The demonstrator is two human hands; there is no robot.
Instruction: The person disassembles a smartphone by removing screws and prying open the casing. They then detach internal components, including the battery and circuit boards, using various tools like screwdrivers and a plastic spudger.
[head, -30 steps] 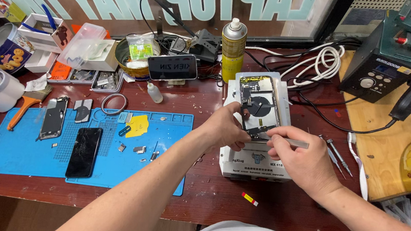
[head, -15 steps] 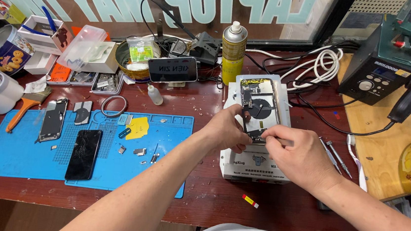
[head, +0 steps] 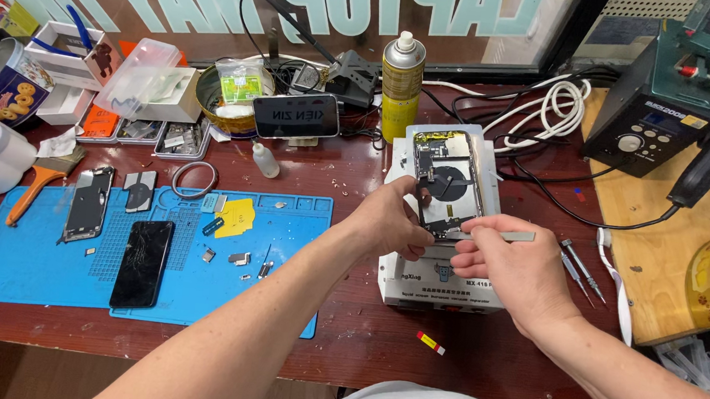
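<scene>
Head view: two hands at work on an opened phone lying on a white heating plate.

The left hand (head: pixel 387 224) rests its fingers on the lower left edge of the opened phone (head: pixel 446 182), holding it down, while the right hand (head: pixel 507 268) is closed on a thin metal tool (head: pixel 502 235) laid across the phone's lower end. The phone lies face-open on the white heating plate (head: pixel 442 280), which stands on the dark red table (head: pixel 359 345). Just behind stands a yellow spray can (head: pixel 401 88). To the left lies a blue work mat (head: pixel 282 253) bearing a cracked black phone (head: pixel 143 263). Two screwdrivers (head: pixel 580 269) lie right of the plate, near a soldering station (head: pixel 663 107).
</scene>
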